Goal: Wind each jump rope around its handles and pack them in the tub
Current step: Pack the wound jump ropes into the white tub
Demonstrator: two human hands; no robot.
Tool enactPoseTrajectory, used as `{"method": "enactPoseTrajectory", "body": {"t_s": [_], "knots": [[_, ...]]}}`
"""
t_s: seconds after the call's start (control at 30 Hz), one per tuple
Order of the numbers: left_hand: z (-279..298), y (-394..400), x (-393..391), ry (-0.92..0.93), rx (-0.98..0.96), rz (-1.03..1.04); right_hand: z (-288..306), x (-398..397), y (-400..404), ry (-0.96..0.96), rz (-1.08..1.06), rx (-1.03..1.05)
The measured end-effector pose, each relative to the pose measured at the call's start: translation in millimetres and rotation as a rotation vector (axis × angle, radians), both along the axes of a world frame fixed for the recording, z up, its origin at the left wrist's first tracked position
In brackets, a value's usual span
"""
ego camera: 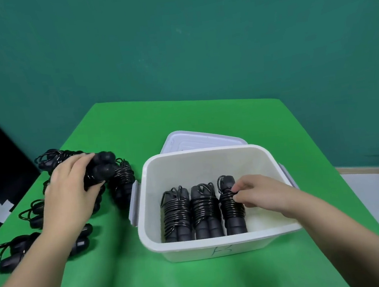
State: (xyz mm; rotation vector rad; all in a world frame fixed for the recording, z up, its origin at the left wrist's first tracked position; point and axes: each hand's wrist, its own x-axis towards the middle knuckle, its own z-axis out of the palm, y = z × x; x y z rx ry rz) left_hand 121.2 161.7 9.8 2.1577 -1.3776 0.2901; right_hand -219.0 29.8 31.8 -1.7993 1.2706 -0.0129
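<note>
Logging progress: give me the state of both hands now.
Left hand: gripping a wound jump rope over the pile on the table.
Right hand: inside the tub, pinching the third packed rope.

bright, even overhead light — soft shadows, slight motion blur throughout, wide-angle bending at the edges.

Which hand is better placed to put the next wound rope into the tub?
Left. The left hand already grips a wound rope beside the tub; the right hand is inside, its fingers on the third packed rope.
</note>
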Motion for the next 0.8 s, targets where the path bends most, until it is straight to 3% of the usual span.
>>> {"method": "enactPoseTrajectory", "body": {"t_s": [0.13, 0.2, 0.4, 0.67, 0.8], "knots": [[46, -6, -55, -0.090, -0.287, -0.357, 3, -7, -2, -0.132, -0.019, 0.122], [55, -18, -81, -0.191, -0.325, -0.615, 5, -10, 1, -0.181, -0.003, 0.162], [26, -51, -137, -0.261, 0.005, -0.986, 7, -12, 8, -0.266, 0.038, 0.223], [13, -65, -157, -0.342, 0.116, -1.103, -2, -18, 2, -0.299, 0.036, 0.257], [9, -69, -163, -0.436, 0.105, -0.921, -7, -17, 2, -0.317, 0.005, 0.259]]}}
